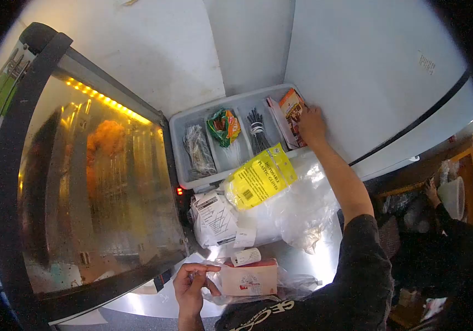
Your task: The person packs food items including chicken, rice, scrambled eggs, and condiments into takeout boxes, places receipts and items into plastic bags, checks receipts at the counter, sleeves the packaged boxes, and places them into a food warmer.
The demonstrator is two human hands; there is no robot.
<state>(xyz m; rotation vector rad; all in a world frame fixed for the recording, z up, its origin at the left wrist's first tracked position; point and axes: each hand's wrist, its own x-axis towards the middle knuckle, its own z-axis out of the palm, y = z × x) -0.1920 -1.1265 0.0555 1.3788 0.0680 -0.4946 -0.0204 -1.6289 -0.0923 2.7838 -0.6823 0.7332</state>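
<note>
My right hand (311, 126) reaches into the right compartment of a grey divided tray (195, 182). Its fingers are curled at the edge of an orange printed leaflet (290, 106), which stands among other leaflets. Low in the view, my left hand (193, 281) pinches the edge of a clear plastic bag (297, 280). Inside or on that bag is a white and red printed box (250, 280); I cannot tell which. A curled paper receipt (246, 256) lies against the box's far side.
The tray also holds wrapped cutlery (198, 149), a green packet (223, 127) and a bundle of black straws (257, 129). In front lie a yellow plastic-gloves packet (261, 176), clear bags (308, 204) and printed papers (214, 218). A lit glass cabinet (98, 193) stands left. Another person's hand (431, 191) is at right.
</note>
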